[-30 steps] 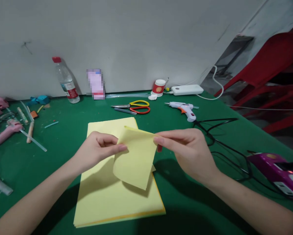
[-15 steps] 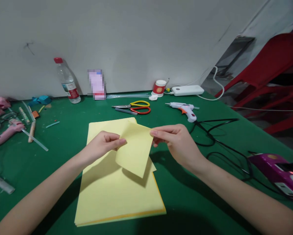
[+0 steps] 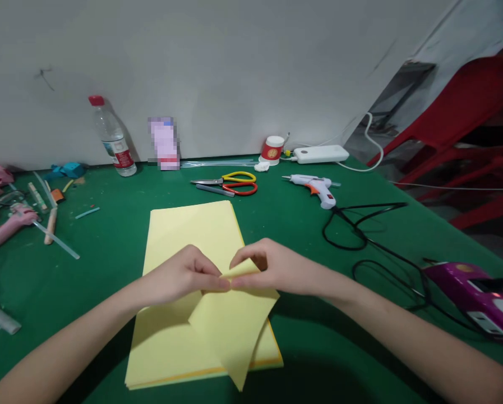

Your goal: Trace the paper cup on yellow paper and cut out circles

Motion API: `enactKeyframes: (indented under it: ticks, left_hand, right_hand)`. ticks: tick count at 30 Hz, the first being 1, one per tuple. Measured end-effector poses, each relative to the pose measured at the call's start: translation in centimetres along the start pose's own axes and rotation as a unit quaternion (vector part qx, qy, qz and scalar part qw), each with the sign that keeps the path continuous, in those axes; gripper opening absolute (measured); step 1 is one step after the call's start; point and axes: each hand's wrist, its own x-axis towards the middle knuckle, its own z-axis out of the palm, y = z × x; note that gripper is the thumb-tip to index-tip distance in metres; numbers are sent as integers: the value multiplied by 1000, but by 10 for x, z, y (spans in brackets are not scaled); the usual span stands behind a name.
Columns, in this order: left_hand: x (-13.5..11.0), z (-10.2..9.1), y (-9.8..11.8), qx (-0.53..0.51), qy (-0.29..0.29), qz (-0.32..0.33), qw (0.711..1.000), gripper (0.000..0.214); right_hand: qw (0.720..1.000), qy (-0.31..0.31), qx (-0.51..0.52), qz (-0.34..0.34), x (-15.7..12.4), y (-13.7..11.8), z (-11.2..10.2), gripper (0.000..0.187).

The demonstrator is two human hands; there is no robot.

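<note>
Both my hands pinch a yellow sheet of paper (image 3: 238,314) along its upper edge, which curls over between the fingers. My left hand (image 3: 186,278) is closed on the edge from the left, thumb pressed forward. From the right, my right hand (image 3: 276,269) is closed on the curled part, its thumb tip meeting the left thumb. The sheet hangs toward me, one corner reaching past the front edge of a stack of yellow paper (image 3: 192,230) lying beneath it on the green table.
Scissors (image 3: 234,183) lie behind the stack, with a white glue gun (image 3: 318,188) and its black cable to the right. A purple power strip (image 3: 470,292) sits at far right. Left are a water bottle (image 3: 119,148), a pink glue gun (image 3: 15,224) and scraps. A paper cup (image 3: 272,150) stands by the wall.
My hands have come together and lower. The sheet has turned, and its edge is now curled over between my thumbs and fingers.
</note>
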Motion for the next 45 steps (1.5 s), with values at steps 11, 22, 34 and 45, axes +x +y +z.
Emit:
enactKeyframes:
  ticks: [11,22,34,45]
  left_hand:
    - [-12,-1,10,91,23,-15,995,42]
    - [-12,-4,11,39,179,98,978,29]
    - [-10,-3,9,52,-17,12,998,37]
    - [-9,0,8,61,-46,-5,997,38]
  right_hand:
    - [995,48,79,33,-10,-4,-12,24]
    - [991,113,67,30,-18,-6,-26,15]
    - [979,12,-85,-185,-19,-3,-20,29]
    - [966,-10,-151,-211,-28,-17,-20,39]
